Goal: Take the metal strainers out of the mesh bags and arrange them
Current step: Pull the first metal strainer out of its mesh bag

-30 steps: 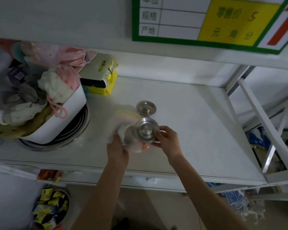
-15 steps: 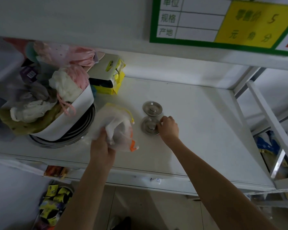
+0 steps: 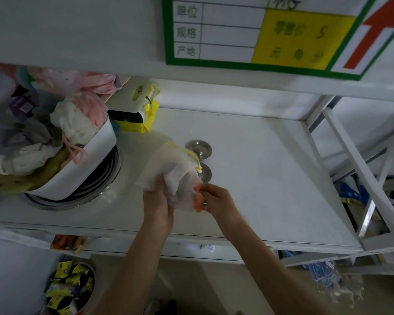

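Observation:
Two round metal strainers lie flat on the white shelf [image 3: 259,169], one behind the other: the far strainer [image 3: 199,149] and the near strainer [image 3: 205,173], which the bags partly cover. My left hand [image 3: 157,202] grips a bunch of white mesh bags [image 3: 168,171] with yellow and orange drawstring edges, held just above the shelf. My right hand [image 3: 217,202] pinches the orange-edged mouth [image 3: 198,201] of one bag. What is inside the bags is hidden by the mesh.
A white tub [image 3: 77,169] stuffed with bagged cloths sits on a metal ring at the left. Yellow packets [image 3: 143,110] stand behind it. A price sign [image 3: 259,32] hangs above. Metal shelf struts [image 3: 355,169] run along the right.
My right hand has left the near strainer on the shelf and come back to the bags. My left hand has brought the bags right, over the strainers.

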`<action>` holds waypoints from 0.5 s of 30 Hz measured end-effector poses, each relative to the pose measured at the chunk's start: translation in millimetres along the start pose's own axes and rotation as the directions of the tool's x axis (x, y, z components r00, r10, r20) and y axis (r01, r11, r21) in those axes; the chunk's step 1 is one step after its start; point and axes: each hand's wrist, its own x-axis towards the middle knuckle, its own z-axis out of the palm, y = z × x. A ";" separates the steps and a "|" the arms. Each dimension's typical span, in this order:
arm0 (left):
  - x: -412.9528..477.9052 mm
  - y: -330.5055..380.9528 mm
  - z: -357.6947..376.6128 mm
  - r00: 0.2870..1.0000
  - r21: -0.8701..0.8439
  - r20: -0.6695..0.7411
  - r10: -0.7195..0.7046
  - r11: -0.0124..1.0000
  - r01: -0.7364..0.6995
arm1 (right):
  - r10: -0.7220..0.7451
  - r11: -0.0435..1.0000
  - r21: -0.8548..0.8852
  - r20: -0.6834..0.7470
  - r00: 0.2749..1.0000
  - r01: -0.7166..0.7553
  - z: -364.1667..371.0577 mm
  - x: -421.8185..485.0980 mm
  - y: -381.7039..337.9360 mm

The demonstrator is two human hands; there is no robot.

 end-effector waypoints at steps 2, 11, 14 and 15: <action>-4.4 -2.6 6.8 0.999 -0.003 -0.046 0.028 1.000 -0.028 | -0.065 0.993 0.088 -0.094 0.993 0.073 -5.0 -2.7 0.4; -14.3 -14.5 21.5 0.998 0.064 -0.053 0.015 0.998 -0.011 | -0.157 0.985 0.053 -0.147 0.977 0.166 -5.4 -10.2 -12.5; -15.3 -15.9 21.9 0.999 0.091 -0.032 0.020 0.996 -0.017 | -0.138 0.990 -0.002 -0.204 0.969 0.140 -3.6 -8.3 -14.2; -15.9 -15.8 21.9 0.999 0.096 -0.032 0.020 0.995 -0.016 | -0.127 0.992 -0.021 -0.216 0.968 0.125 -3.0 -7.6 -14.3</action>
